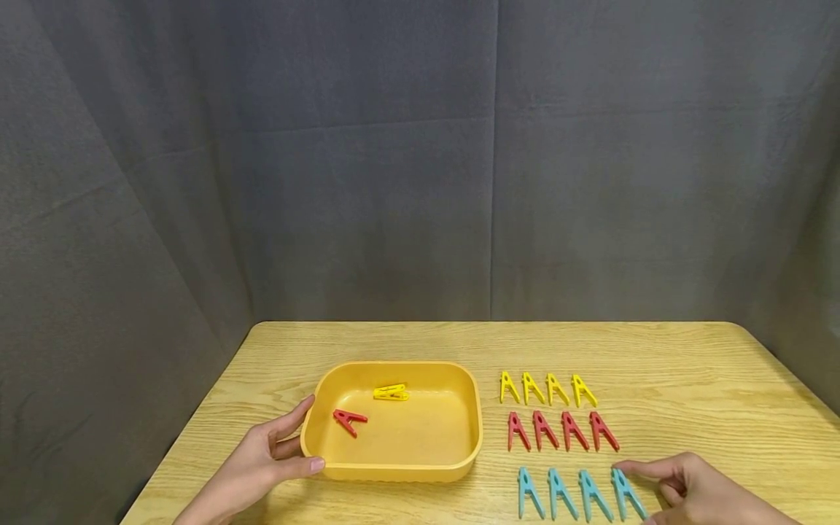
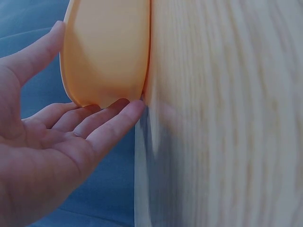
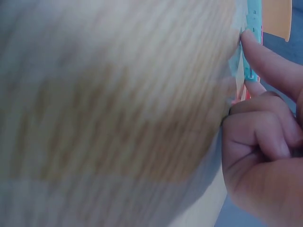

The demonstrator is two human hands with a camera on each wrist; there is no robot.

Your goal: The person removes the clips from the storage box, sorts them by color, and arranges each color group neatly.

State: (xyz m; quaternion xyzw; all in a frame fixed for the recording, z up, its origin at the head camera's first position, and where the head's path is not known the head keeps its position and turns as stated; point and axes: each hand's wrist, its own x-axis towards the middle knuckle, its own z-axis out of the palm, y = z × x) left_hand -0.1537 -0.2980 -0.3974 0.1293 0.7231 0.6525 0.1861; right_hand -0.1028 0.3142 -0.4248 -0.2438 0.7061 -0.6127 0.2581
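Observation:
My left hand [image 1: 259, 456] rests against the left end of a yellow-orange plastic basin [image 1: 394, 472], thumb at its front corner. In the left wrist view its fairly straight fingers touch the basin wall [image 2: 109, 52]. Inside the basin lie a red clothespin [image 1: 349, 421] and a yellow clothespin [image 1: 391, 393]. My right hand [image 1: 695, 492] pinches the rightmost blue clothespin [image 1: 626, 494] on the table lengthwise, index finger at its top and thumb near its foot. In the right wrist view the other fingers are curled in, and blue clothespins [image 3: 254, 19] show edge-on.
Right of the basin, clothespins lie in three rows on the wooden table [image 1: 709, 394]: yellow clothespins [image 1: 553, 389] at the back, red clothespins [image 1: 546, 430] in the middle, other blue clothespins [image 1: 561, 494] in front. A dark grey curtain [image 1: 367, 182] hangs behind and at the sides.

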